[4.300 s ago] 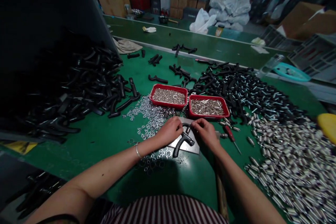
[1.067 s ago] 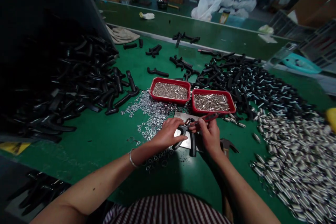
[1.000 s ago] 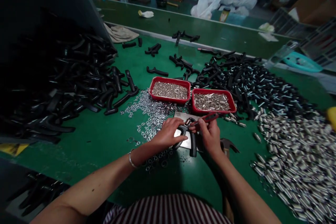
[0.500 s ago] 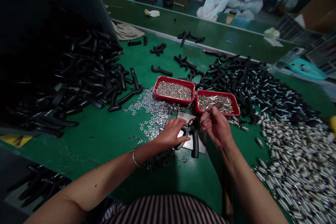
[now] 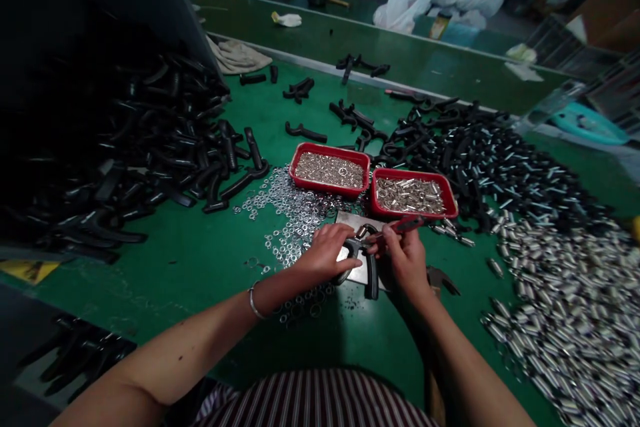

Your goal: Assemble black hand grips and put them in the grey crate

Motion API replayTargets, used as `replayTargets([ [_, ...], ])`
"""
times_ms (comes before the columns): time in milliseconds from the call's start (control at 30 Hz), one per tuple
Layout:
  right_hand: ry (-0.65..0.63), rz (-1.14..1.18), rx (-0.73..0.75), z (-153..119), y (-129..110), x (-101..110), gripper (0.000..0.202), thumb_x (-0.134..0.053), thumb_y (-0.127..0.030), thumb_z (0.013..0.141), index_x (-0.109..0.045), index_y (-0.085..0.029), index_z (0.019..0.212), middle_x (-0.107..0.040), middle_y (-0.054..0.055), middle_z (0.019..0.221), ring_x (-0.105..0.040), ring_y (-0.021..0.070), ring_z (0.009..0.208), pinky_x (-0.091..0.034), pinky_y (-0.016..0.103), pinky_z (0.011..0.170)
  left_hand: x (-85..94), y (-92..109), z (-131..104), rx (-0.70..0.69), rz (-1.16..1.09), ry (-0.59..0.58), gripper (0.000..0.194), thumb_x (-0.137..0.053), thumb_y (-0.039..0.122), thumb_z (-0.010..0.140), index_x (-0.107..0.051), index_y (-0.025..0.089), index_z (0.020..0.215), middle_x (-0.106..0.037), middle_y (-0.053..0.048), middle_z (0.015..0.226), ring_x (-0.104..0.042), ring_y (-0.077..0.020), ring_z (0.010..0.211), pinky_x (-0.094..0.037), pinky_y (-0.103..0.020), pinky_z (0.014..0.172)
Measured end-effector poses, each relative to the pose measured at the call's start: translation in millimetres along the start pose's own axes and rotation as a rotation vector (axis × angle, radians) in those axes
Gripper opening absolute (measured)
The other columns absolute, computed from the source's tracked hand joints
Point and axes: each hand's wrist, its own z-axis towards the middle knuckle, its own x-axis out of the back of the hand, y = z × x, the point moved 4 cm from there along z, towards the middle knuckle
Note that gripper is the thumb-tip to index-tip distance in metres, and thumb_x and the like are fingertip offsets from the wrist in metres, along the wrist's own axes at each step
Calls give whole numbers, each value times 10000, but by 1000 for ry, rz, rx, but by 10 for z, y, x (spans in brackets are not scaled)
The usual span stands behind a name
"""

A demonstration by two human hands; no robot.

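Note:
My left hand [image 5: 329, 250] is closed on a black curved handle piece [image 5: 371, 273], pressing it against a small metal plate [image 5: 350, 219]. A short silver cylinder [image 5: 361, 231] sits at the top of the piece. In my right hand [image 5: 404, 257] is a slim red-handled tool [image 5: 409, 223]; its metal tip points left and meets the black piece near the cylinder. Whether it is pliers or a screwdriver I cannot tell. Just beyond are a red tray [image 5: 367, 177] of tiny metal parts and another red tray [image 5: 453, 203] of small silver pins.
Small metal rings [image 5: 280, 203] lie scattered left of the plate. Black handles [image 5: 185, 147] are heaped at left, silver cylinders [image 5: 560, 320] at right, and black parts with pins [image 5: 500, 167] behind those. A hammer [image 5: 443, 280] lies beside my right forearm.
My right hand has moved down and away from the right tray, and the tool has swung flatter, its tip now at the black piece. My left hand stays put.

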Motion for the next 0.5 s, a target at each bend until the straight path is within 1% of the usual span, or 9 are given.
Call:
replayTargets([
  [133,5,-316,83,-60,-108,-37,287,-531,-514,926,-490,-247,1023,-734,73,866,-718,261,731,-536,357,681,-7,-10,3,2,-3,-3,501,-698,450,842,-530,242,1265,-549,-84,1332,-462,-298,1246,-338,-466,1077],
  [200,-29,-456,119,-24,-186,-94,271,-550,-495,905,-502,-243,994,-712,78,815,-698,279,724,-507,367,683,-2,10,7,-4,6,-6,502,-697,457,846,-532,237,1266,-548,-83,1334,-466,-295,1237,-342,-463,1074],
  [233,-52,-479,127,13,-224,-122,261,-552,-488,901,-500,-244,977,-695,67,773,-681,271,687,-490,358,661,3,26,9,-3,15,-6,503,-699,453,847,-533,230,1267,-549,-85,1334,-470,-295,1231,-345,-462,1070],
  [267,-77,-453,125,57,-260,-145,257,-557,-487,896,-493,-247,959,-674,48,731,-656,250,639,-472,340,630,11,45,10,2,29,-6,505,-702,446,848,-533,219,1266,-551,-89,1333,-474,-298,1224,-348,-461,1066],
  [333,-125,-317,101,132,-324,-175,267,-561,-502,896,-466,-256,933,-634,4,670,-591,196,549,-434,298,560,27,87,14,20,65,-11,509,-705,425,852,-532,194,1271,-553,-103,1336,-479,-307,1216,-355,-464,1056],
  [367,-141,-248,85,149,-351,-179,272,-524,-522,915,-444,-263,926,-610,-21,642,-546,169,498,-410,278,519,34,107,16,28,82,-17,508,-704,416,856,-533,184,1274,-554,-111,1341,-481,-312,1215,-358,-465,1051],
  [433,-156,-137,72,126,-403,-169,271,-385,-545,971,-403,-278,935,-564,-56,606,-463,140,427,-358,255,454,49,141,20,38,106,-26,511,-700,419,860,-540,169,1276,-556,-123,1348,-477,-323,1222,-359,-469,1047],
  [500,-150,-39,66,48,-453,-138,316,-143,-524,1018,-352,-296,957,-521,-82,587,-378,130,368,-300,242,394,59,163,26,41,123,-38,517,-691,441,864,-551,160,1276,-558,-132,1358,-467,-335,1239,-356,-473,1047],
])
